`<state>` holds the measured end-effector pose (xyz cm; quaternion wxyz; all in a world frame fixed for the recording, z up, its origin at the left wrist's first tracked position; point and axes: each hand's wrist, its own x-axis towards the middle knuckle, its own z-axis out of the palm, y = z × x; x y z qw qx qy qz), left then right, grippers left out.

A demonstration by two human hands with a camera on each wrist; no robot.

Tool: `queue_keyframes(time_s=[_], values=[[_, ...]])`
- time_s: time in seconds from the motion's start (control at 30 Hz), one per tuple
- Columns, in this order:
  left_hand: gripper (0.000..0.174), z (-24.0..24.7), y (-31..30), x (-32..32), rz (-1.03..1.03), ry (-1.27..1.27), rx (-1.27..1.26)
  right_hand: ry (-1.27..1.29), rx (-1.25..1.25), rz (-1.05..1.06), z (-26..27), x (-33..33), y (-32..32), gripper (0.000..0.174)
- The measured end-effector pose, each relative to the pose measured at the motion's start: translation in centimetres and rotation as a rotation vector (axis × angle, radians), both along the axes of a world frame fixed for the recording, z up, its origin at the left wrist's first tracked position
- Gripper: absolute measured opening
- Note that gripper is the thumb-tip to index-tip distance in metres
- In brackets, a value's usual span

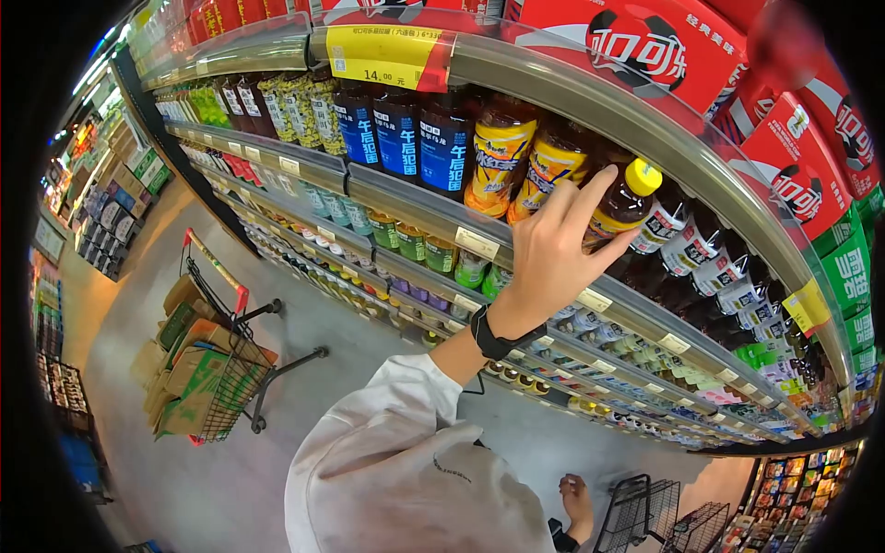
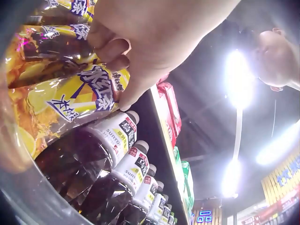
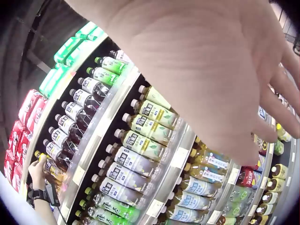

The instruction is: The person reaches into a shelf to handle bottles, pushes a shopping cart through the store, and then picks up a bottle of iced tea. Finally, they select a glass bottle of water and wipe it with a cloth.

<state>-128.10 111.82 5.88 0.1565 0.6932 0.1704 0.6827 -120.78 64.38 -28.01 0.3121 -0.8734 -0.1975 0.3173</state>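
Observation:
My left hand (image 1: 560, 249) grips a bottle of iced tea with a yellow cap (image 1: 643, 176) at the front of the upper drinks shelf. Its thumb and curled fingers lie on either side of the yellow label (image 2: 101, 86) in the left wrist view. More iced tea bottles (image 1: 502, 152) with the same label stand to its left. On its other side come oolong tea bottles (image 1: 660, 227) with white labels. Low beside the body hangs my right hand (image 1: 576, 505), holding nothing, its fingers loose; its palm (image 3: 201, 70) fills the upper right wrist view.
A clear guard and rail run along the shelf front (image 1: 477, 241). Red drink cartons (image 1: 636, 46) sit above. A shopping cart with flattened cardboard (image 1: 217, 369) stands in the aisle at left; black carts (image 1: 636, 516) stand at lower right. Lower shelves hold several rows of bottles (image 3: 124, 176).

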Motion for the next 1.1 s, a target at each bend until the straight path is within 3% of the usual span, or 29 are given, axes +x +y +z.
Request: queue_keyframes(time_s=[0.07,0.3,0.47,0.5,0.53,0.6,0.67,0.73,0.8,0.9,1.0,1.03,1.1], values=[[0.066,-0.4,-0.2,-0.6,0.031,-0.022,0.083,-0.025,-0.044,0.012,1.6,0.3,1.3,0.038],[0.077,-1.4,-1.1,-1.0,-0.2,-0.013,0.165,-0.191,-0.142,0.078,4.5,0.6,1.1,0.036],[0.092,-0.7,-3.7,-0.7,-0.355,-0.075,0.215,-0.215,0.045,0.123,8.5,1.6,2.3,0.028],[0.098,0.0,-4.8,-0.9,-0.411,-0.086,0.16,-0.334,0.131,0.153,9.6,1.9,3.1,0.027],[0.087,0.7,-6.0,-0.9,-0.511,-0.207,0.061,-0.453,0.21,0.18,10.9,2.0,3.8,0.025],[0.081,1.4,-7.2,-1.2,-0.997,-0.34,-0.327,-0.49,0.318,0.204,15.5,2.0,6.3,0.028],[0.059,1.4,-8.8,-1.0,-1.204,-0.429,-0.573,-0.536,0.451,0.212,18.9,1.7,8.3,0.042],[0.048,0.4,-9.4,0.2,-1.259,-0.345,-0.71,-0.383,0.593,0.197,22.7,0.5,10.2,0.054],[0.051,0.0,-10.9,0.8,-1.431,-0.31,-0.807,-0.174,0.839,0.264,23.2,0.4,11.4,0.058],[0.052,-0.7,-13.2,2.1,-1.432,-0.298,-0.852,0.171,1.119,0.332,24.4,-0.6,12.2,0.065],[0.054,-1.5,-15.1,2.9,-1.404,-0.228,-0.913,0.415,1.17,0.426,25.9,-0.4,12.4,0.071],[0.049,-1.6,-15.5,3.0,-1.447,-0.25,-0.986,0.406,1.144,0.245,25.2,-0.5,12.1,0.066],[0.043,-1.1,-15.8,2.5,-1.49,-0.133,-1.06,0.244,1.104,0.244,26.0,-0.5,11.3,0.063]])
